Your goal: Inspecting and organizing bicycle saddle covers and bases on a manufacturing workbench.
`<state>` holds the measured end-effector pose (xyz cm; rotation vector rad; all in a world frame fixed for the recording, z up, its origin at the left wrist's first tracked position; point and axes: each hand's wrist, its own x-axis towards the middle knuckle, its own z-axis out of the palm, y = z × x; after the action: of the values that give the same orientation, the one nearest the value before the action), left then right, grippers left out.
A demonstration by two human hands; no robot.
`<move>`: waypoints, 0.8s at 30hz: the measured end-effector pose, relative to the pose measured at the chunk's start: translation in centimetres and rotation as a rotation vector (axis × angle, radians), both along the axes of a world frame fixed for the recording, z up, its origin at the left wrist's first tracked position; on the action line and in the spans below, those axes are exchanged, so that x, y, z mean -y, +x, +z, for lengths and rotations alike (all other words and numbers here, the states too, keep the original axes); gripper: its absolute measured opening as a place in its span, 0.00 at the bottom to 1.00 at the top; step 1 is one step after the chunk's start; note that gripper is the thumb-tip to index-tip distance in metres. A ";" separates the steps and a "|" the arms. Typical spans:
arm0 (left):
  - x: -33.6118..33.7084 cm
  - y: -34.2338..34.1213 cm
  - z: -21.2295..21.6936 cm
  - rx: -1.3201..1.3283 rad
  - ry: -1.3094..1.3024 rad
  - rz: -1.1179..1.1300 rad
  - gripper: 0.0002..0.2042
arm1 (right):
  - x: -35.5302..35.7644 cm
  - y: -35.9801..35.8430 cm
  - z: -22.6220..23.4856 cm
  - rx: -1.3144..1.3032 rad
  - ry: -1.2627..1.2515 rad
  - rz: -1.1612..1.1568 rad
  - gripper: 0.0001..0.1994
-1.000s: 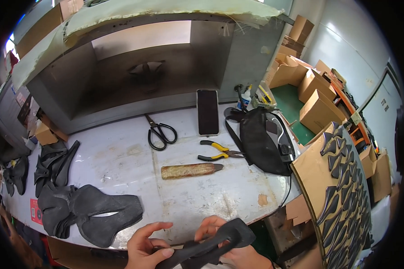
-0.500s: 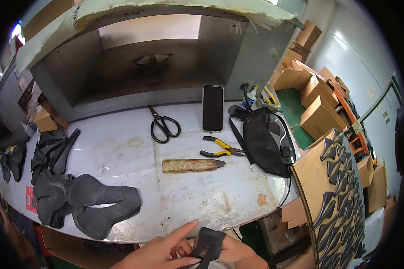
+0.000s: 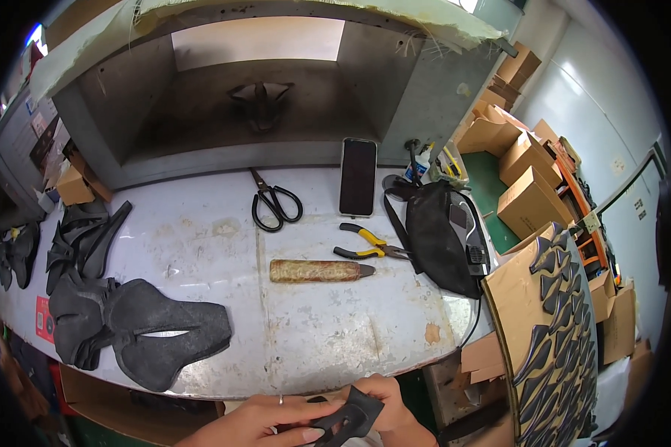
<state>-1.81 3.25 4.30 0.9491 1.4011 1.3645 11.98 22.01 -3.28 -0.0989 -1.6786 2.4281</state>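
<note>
A black flexible piece (image 3: 350, 419) sits low at the table's near edge, held between both hands. My left hand (image 3: 265, 421) lies with fingers stretched along its left side, a ring on one finger. My right hand (image 3: 386, 402) is curled around its right end. On the worn white table (image 3: 306, 335), a stack of similar black saddle-shaped pieces (image 3: 138, 328) lies to the left. A wooden-handled knife (image 3: 317, 270) rests in the middle, beyond the hands.
Black scissors (image 3: 274, 203), a dark phone (image 3: 358, 176), yellow-handled pliers (image 3: 369, 244) and a black bag (image 3: 440, 238) lie farther back. A metal hood (image 3: 261, 97) stands behind. A board of dark cut shapes (image 3: 555, 335) and cardboard boxes (image 3: 529, 201) are at right.
The black piece has been drawn lower and closer to me, and both hands have shifted with it. My view has tilted slightly, so the table sits lower in the picture.
</note>
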 end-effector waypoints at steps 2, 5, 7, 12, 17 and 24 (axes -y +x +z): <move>-0.1 -0.1 -0.2 0.004 0.017 -0.018 0.21 | -0.1 -0.3 -1.3 -0.065 -0.063 0.010 0.07; -0.4 0.1 -0.7 -0.033 0.068 -0.008 0.20 | -0.1 -0.3 -1.5 -0.096 -0.144 0.041 0.06; -0.4 0.1 -0.7 -0.070 0.104 0.015 0.20 | -0.1 -0.2 -1.3 -0.058 -0.159 0.056 0.06; 0.1 0.8 -1.0 -0.375 0.262 0.072 0.20 | 0.8 -0.5 0.2 0.015 -0.205 0.080 0.07; -0.6 1.4 -0.3 -0.290 0.216 0.143 0.19 | 1.9 -0.4 0.3 -0.124 0.264 -0.222 0.07; 0.8 0.6 -2.4 -0.107 0.051 -0.108 0.28 | 1.3 1.2 -0.2 0.109 -0.288 -0.121 0.10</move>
<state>-1.24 2.41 1.89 1.1300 1.3791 1.2903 13.13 20.67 -3.47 -0.3676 -1.3069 2.5940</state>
